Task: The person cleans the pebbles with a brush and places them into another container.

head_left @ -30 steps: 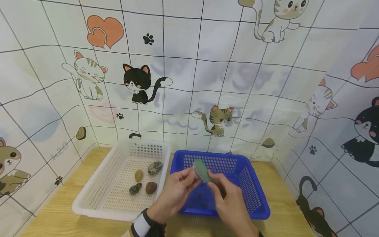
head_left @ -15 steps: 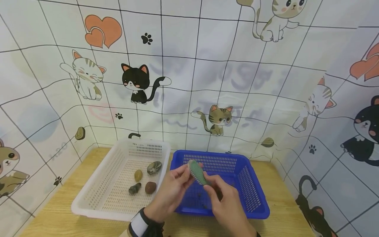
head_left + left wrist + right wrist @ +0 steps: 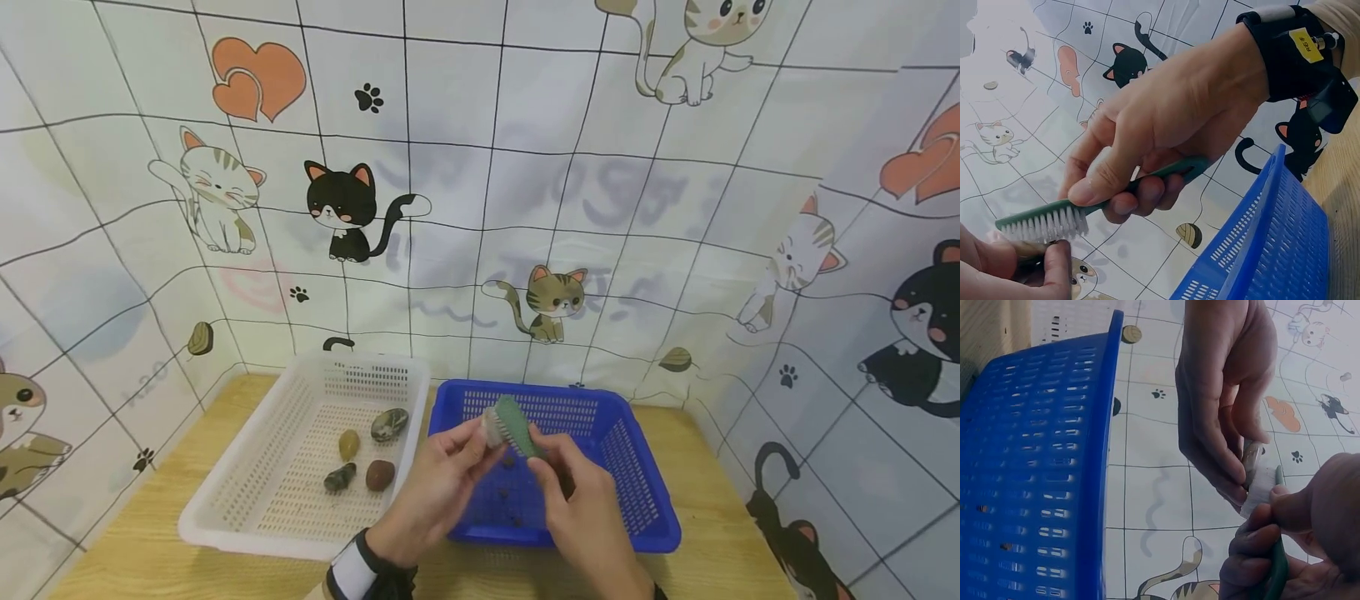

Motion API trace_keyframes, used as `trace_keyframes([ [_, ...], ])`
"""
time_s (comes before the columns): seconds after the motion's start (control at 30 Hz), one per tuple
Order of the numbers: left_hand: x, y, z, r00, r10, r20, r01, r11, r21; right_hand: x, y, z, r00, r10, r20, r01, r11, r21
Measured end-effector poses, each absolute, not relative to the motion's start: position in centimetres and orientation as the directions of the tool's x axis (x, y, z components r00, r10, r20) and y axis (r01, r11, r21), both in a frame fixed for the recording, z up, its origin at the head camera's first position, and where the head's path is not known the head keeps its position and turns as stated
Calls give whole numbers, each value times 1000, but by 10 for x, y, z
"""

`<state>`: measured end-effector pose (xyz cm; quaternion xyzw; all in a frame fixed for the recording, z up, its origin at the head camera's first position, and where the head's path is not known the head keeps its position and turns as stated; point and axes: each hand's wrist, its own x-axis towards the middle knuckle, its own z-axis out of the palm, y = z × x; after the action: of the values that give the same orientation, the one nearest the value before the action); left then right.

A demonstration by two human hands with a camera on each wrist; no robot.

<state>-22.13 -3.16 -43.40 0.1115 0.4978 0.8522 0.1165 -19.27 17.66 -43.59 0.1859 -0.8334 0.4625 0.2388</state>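
Observation:
My left hand (image 3: 438, 479) pinches a small pale brownish stone (image 3: 1252, 461) between thumb and fingers, over the left part of the blue basket. Most of the stone is hidden by the fingers and the bristles. My right hand (image 3: 585, 504) grips a green scrub brush (image 3: 516, 423) by its handle, fingers curled round it. White bristles (image 3: 1044, 226) press against the stone in the left wrist view. The brush head tilts up and to the left in the head view. Both hands are raised above the blue basket (image 3: 651, 479).
A white basket (image 3: 247, 467) stands to the left on the wooden table (image 3: 720, 500), with several stones inside, among them a reddish-brown stone (image 3: 380, 475). Small dark bits (image 3: 516, 521) lie on the blue basket's floor. Cat-patterned sheeting (image 3: 450, 208) surrounds the table.
The brush went left and slightly down across the stone, then back right and up. My right hand moved with it, while the left hand stayed nearly in place, still pinching the stone.

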Motion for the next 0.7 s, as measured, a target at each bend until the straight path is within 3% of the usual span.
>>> trace_keyframes([
  [0.23,-222,-30,-436,-954,292,69,-87,-488,869,-190,172,-441,-749,-185,636,-645,421,-638],
  [0.5,-216,-24,-437,-932,358,63,-110,-444,889,-195,175,-439,-812,-69,580,-536,484,-692],
  [0.7,-214,-30,-431,-945,320,68,-87,-448,890,-196,179,-438,-805,-106,584,-556,482,-678],
])
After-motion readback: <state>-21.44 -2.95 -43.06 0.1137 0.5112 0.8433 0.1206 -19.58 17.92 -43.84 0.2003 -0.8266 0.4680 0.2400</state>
